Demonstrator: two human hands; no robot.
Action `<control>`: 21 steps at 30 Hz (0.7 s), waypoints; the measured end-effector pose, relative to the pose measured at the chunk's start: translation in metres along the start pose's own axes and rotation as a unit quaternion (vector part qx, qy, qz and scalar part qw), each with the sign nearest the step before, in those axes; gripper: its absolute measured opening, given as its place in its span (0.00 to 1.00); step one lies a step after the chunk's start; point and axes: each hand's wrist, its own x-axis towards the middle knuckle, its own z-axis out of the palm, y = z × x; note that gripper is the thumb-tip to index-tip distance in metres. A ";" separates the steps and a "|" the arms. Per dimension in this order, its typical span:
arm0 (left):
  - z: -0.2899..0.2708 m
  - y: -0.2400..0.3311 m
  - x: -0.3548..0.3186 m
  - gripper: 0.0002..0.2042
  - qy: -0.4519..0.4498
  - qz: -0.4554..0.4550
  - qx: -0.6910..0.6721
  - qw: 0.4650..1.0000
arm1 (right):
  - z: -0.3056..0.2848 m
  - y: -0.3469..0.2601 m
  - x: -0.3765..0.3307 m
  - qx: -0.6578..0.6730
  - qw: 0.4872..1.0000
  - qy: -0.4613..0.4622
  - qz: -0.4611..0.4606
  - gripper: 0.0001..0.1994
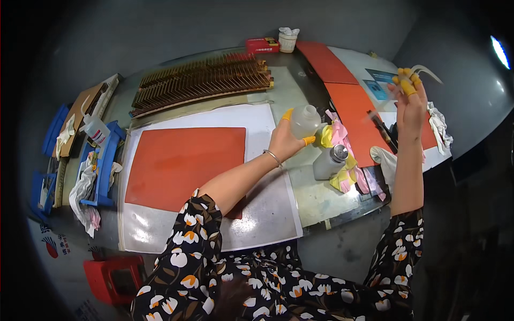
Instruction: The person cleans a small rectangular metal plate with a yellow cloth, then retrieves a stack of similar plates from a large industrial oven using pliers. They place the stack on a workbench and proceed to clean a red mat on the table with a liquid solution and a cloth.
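My left hand [286, 138], with yellow finger cots, is wrapped round a translucent plastic bottle [306, 123] whose neck stands uncapped. It holds the bottle above the table, right of the orange-red sheet [187, 166]. Farther right, my raised right hand [411, 104], also in yellow finger cots, has its fingertips pinched on a squeeze-bottle spout cap. The curved white spout [428, 72] sticks out past the fingers; the cap itself is mostly hidden. A grey bottle with a metal pump top [329, 162] stands just nearer than the left hand's bottle, beside crumpled pink and yellow cloths [348, 176].
A slotted rack [203, 83] lies at the back. A red box [262, 45] and a white cup [287, 40] stand behind it. Blue trays [101, 166] and another spout bottle [96, 130] are at left. More orange sheets [348, 107] and white cloths [439, 125] lie right. A red stool [112, 278] stands below.
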 end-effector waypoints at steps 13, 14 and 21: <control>-0.124 0.049 -0.050 0.38 -0.041 0.034 0.061 0.997 | 0.144 -0.052 -0.037 0.302 0.941 -0.149 0.027 0.13; -0.134 0.048 -0.058 0.38 -0.032 0.027 0.048 0.998 | 0.150 -0.056 -0.039 0.297 0.939 -0.170 0.019 0.12; -0.201 0.051 -0.109 0.37 -0.027 0.015 0.058 0.998 | 0.231 -0.070 -0.086 0.269 0.925 -0.259 0.067 0.13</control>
